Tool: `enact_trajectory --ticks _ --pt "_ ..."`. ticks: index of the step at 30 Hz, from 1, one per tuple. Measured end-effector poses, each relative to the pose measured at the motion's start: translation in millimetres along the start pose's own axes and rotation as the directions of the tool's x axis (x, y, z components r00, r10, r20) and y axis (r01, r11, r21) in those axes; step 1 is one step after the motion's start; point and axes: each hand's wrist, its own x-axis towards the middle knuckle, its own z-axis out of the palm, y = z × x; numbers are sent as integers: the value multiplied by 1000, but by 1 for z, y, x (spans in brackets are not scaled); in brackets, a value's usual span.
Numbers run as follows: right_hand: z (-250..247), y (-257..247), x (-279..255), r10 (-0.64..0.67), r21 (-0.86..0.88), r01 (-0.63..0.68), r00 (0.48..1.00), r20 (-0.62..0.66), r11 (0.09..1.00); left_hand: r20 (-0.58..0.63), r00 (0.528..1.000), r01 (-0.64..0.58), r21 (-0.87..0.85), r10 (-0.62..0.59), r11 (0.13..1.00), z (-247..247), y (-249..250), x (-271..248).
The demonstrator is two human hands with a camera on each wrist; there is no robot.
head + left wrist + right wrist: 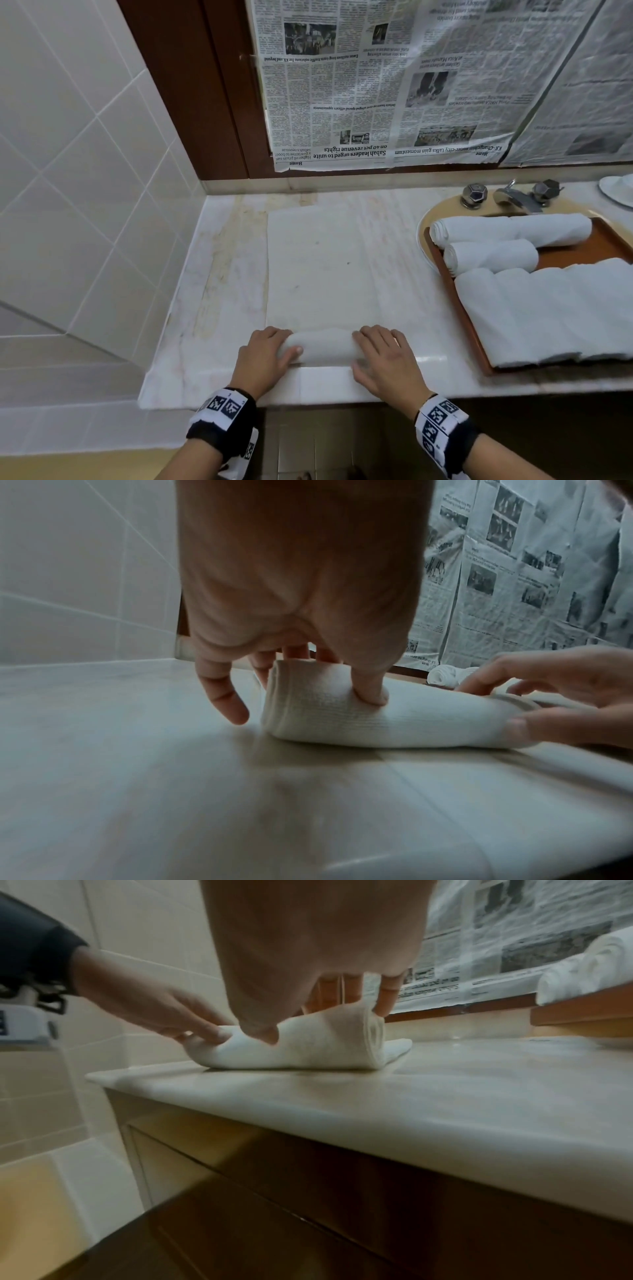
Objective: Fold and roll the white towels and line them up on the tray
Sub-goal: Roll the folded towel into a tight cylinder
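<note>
A white towel (315, 267) lies flat on the marble counter, and its near end is wound into a roll (323, 346) (359, 721) (308, 1047). My left hand (263, 356) (342, 647) grips the roll's left end, fingers over the top and thumb pressing the front. My right hand (383, 359) (308, 947) grips the right end the same way. At the right, a brown tray (582, 250) carries two rolled towels (510, 229) (489, 257) and a stack of folded white towels (555, 315).
The tray sits over a sink basin (445, 209) with a faucet (513, 197) behind it. Newspaper (376, 85) covers the wall above the counter. A tiled wall (85, 171) closes off the left side. The roll lies close to the counter's front edge (308, 397).
</note>
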Motion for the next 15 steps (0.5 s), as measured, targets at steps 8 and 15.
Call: enact_trajectory --ticks 8,15 --pt "0 7 21 87 166 -114 983 160 980 -23 999 35 -116 -38 993 6 2 -6" --pt "-18 10 19 52 379 -185 941 335 907 -92 986 130 -128 -143 983 12 -1 -5"
